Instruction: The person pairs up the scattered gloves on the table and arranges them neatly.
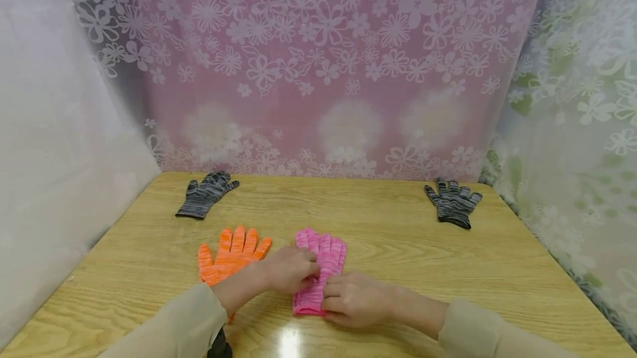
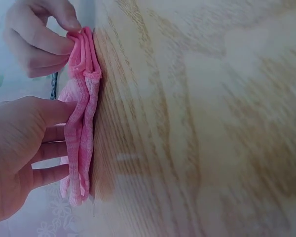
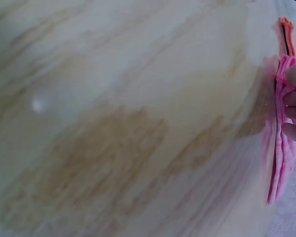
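Observation:
A pink knit glove [image 1: 311, 300] lies flat in front of me, fingers pointing away, with several layers of fabric showing at its cuff [image 2: 84, 54]. My left hand [image 1: 291, 269] rests on the middle of it from the left. In the left wrist view, that hand's thumb and fairly straight fingers [image 2: 52, 173] touch the fabric. At the cuff's right edge, my right hand [image 1: 360, 300] pinches the pink glove between thumb and finger. The right wrist view shows only part of this hand's fingers [image 3: 293, 131] against the pink fabric [image 3: 281, 163].
Left of the pink glove lies an orange glove [image 1: 226, 264], partly hidden by my left forearm. A grey-black glove [image 1: 206, 195] lies at the table's back left, another [image 1: 453, 203] at the back right. A dark object [image 1: 220, 345] shows beneath my left sleeve. Curtains [image 1: 318, 70] surround the table [image 1: 398, 247].

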Tool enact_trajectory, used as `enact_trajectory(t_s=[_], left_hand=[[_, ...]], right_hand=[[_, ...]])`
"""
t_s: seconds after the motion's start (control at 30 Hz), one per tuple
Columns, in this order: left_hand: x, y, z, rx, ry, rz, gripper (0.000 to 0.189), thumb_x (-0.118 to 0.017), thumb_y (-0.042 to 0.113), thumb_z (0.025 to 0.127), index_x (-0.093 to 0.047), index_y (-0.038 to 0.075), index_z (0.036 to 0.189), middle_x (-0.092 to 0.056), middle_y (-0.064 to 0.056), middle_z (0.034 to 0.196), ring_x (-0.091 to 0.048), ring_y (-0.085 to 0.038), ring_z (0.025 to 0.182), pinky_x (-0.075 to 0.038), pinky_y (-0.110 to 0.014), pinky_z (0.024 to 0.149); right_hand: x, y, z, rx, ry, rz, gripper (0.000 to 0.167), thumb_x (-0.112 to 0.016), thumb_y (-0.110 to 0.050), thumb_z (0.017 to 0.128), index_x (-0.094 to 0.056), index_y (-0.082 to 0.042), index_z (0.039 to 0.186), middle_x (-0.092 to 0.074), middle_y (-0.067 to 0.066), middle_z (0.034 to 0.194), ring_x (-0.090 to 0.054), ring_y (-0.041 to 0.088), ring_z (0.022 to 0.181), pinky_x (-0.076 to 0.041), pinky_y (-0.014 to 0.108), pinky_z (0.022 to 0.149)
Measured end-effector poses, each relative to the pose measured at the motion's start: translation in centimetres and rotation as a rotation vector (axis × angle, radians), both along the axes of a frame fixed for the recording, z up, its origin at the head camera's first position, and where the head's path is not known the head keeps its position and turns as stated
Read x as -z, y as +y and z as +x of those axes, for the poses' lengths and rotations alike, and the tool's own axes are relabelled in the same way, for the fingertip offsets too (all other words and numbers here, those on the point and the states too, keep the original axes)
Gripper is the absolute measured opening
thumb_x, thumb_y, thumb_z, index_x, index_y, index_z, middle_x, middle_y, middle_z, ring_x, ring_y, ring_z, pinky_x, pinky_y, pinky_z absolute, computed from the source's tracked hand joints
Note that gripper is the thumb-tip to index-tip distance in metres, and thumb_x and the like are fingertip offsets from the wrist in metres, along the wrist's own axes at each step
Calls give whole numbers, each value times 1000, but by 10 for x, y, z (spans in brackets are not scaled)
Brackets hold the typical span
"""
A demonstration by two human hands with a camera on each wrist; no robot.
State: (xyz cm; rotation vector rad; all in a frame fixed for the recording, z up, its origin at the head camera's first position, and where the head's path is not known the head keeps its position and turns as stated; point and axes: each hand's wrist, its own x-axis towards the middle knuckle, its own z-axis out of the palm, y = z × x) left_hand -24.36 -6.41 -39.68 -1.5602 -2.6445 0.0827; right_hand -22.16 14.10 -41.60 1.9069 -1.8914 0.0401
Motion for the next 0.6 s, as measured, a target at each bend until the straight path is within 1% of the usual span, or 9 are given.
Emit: enact_trajectory(t_s=[0.13, 0.2, 0.27, 0.33, 0.37, 0.43, 0.5, 0.6], left_hand=[[-5, -5, -1, 48, -19, 68, 1, -67, 16, 82, -67, 16, 81, -53, 10, 71, -44, -2, 63, -35, -16, 58], [-9, -10, -3, 70, -44, 107, 5, -68, 11, 79, -66, 16, 77, -55, 10, 70, -45, -1, 62, -36, -16, 58], [-12, -16, -4, 79, -62, 123, 7, -67, 8, 78, -68, 16, 76, -59, 10, 71, -50, -1, 63, -40, -17, 62], [-13, -20, -6, 89, -67, 123, 10, -67, 6, 76, -70, 16, 76, -62, 10, 72, -55, -1, 65, -42, -18, 64], [-12, -21, -6, 90, -65, 116, 11, -67, 6, 76, -71, 16, 77, -63, 10, 73, -57, -1, 67, -43, -18, 65], [-10, -22, -6, 92, -52, 99, 13, -68, 7, 75, -73, 18, 80, -65, 11, 76, -60, -2, 72, -44, -18, 67], [-8, -21, -5, 95, -40, 93, 13, -69, 8, 74, -74, 19, 80, -66, 12, 76, -60, -1, 73, -44, -17, 66], [-7, -22, -4, 97, -44, 92, 13, -69, 9, 75, -74, 19, 81, -66, 11, 78, -60, -1, 73, -44, -18, 66]], right_hand=[[2, 1, 1, 7, -48, -3, 5, -64, -21, 83, -67, -17, 86, -57, -9, 80, -52, 5, 75, -42, 13, 67], [1, 1, 2, -4, -64, -25, 5, -64, -16, 83, -66, -16, 87, -58, -8, 81, -53, 5, 77, -42, 12, 71], [-1, -1, 2, -14, -79, -59, 7, -66, -12, 81, -66, -14, 88, -58, -7, 82, -54, 6, 78, -42, 12, 74], [-2, -2, 2, -17, -89, -86, 7, -67, -10, 80, -65, -13, 87, -58, -6, 81, -54, 6, 78, -42, 12, 76], [-2, -2, 2, -17, -78, -93, 7, -67, -10, 80, -65, -13, 86, -58, -7, 81, -54, 6, 78, -42, 13, 77], [-2, -3, 3, -4, -77, -93, 4, -66, -12, 81, -65, -14, 84, -57, -7, 79, -53, 6, 77, -43, 13, 74], [0, -4, 4, 8, -55, -65, 1, -63, -16, 84, -65, -16, 83, -57, -8, 79, -52, 6, 77, -43, 15, 72], [1, -3, 5, 27, -30, -14, 7, -62, -24, 85, -64, -18, 84, -57, -8, 85, -53, 6, 81, -43, 16, 73]])
